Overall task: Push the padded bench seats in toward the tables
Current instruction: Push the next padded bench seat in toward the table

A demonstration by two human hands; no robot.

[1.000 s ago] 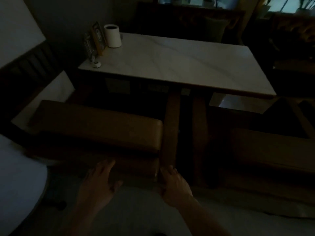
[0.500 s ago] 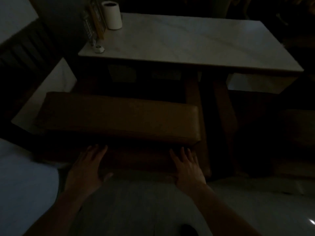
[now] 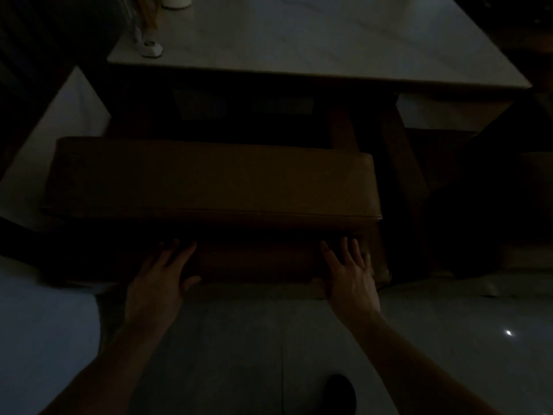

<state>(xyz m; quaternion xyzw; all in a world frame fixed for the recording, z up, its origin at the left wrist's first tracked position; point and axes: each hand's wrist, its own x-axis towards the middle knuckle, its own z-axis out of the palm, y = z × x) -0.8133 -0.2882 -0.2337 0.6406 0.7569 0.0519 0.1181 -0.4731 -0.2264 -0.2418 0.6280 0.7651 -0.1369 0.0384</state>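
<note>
The room is very dark. A brown padded bench seat (image 3: 209, 181) lies crosswise in front of a white marble table (image 3: 314, 40). My left hand (image 3: 158, 280) rests flat, fingers spread, against the bench's near side below the cushion, left of centre. My right hand (image 3: 350, 277) presses flat on the same side near the bench's right end. Neither hand grips anything. The bench's far edge sits under the table's front edge, in shadow.
A small white object (image 3: 151, 48) and a white roll (image 3: 176, 0) stand at the table's left end. Wooden table legs (image 3: 398, 163) rise right of the bench. A second padded seat (image 3: 535, 181) shows dimly at the far right. Pale tiled floor (image 3: 269, 339) lies below.
The view has closed in and tipped down on the bench. Both hands have spread apart along its near side and lie flat against it; the right hand moved from the centre post to the bench's right end.
</note>
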